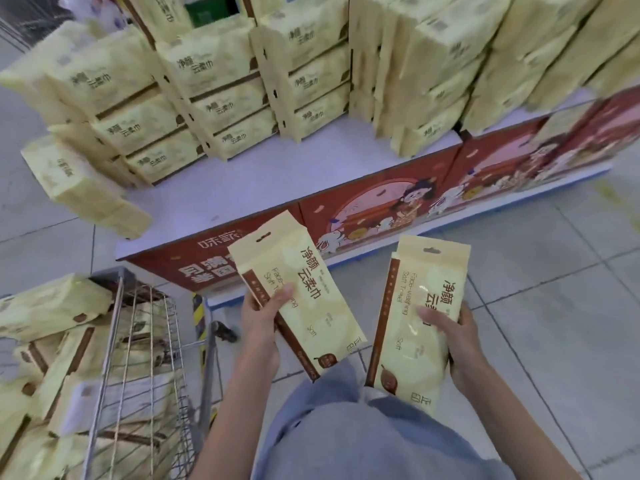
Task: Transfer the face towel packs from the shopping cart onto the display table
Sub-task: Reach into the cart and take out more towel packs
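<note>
My left hand (265, 315) grips a pale yellow face towel pack (304, 268) with brown print, tilted to the left. My right hand (450, 336) holds a second, matching pack (412, 306) nearly upright. Both packs hover in front of the display table (242, 188), which has a white top and a red illustrated front. A wire shopping cart (138, 341) stands at my lower left, with several more packs (52, 341) inside and piled above its rim.
Stacks of the same packs (221, 81) fill the back and right of the table, and one bundle (79, 185) overhangs its left corner. A bare strip of tabletop runs along the front edge. Grey floor tiles (554, 289) lie to the right.
</note>
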Action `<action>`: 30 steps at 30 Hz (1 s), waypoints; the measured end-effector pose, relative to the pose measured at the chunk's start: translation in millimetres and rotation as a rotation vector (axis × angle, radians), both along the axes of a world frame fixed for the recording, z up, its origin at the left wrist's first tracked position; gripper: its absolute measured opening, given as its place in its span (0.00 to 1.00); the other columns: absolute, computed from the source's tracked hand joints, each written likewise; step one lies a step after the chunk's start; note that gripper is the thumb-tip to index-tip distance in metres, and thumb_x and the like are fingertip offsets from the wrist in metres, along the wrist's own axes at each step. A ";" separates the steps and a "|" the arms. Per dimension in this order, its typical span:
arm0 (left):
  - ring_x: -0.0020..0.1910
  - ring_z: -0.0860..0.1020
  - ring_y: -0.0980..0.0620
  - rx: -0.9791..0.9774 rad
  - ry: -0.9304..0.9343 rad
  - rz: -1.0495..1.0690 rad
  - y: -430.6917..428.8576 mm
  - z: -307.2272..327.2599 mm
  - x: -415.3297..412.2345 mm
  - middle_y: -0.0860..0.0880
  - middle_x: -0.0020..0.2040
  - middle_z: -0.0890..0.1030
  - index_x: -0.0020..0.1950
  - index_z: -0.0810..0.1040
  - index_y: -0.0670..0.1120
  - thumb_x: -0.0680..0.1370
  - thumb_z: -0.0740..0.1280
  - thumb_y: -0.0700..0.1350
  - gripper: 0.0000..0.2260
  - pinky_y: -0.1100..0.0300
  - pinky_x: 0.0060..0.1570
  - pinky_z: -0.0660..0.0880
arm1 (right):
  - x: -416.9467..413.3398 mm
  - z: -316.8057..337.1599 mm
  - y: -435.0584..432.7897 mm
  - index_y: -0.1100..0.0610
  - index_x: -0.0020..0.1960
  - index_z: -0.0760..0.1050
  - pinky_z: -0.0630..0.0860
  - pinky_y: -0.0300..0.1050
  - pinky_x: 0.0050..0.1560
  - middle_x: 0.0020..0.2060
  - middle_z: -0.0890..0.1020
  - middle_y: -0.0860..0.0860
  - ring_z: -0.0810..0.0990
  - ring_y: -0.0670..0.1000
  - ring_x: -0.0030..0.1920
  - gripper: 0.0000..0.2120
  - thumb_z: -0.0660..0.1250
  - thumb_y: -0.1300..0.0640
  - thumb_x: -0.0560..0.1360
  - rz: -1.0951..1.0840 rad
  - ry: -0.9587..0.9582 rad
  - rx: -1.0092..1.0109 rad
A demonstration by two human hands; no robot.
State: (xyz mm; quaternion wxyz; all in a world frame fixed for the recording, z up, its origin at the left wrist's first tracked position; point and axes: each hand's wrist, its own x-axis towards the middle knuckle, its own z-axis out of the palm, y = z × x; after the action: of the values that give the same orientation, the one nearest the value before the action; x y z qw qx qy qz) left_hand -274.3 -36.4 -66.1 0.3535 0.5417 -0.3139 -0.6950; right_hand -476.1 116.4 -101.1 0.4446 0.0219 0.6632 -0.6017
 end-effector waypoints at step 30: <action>0.50 0.82 0.50 0.008 -0.026 0.112 -266.7 -13.4 -146.9 0.49 0.52 0.84 0.60 0.76 0.44 0.59 0.75 0.48 0.30 0.53 0.48 0.77 | -174.5 -5.9 -289.1 0.58 0.63 0.70 0.79 0.53 0.47 0.52 0.83 0.55 0.83 0.57 0.50 0.37 0.76 0.57 0.55 0.104 -0.016 -0.020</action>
State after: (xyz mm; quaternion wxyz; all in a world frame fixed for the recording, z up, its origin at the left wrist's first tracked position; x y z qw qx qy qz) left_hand -421.2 -303.1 -79.5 0.3854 0.5689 -0.2849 -0.6683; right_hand -650.6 -172.6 -106.9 0.4807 -0.0121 0.6537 -0.5844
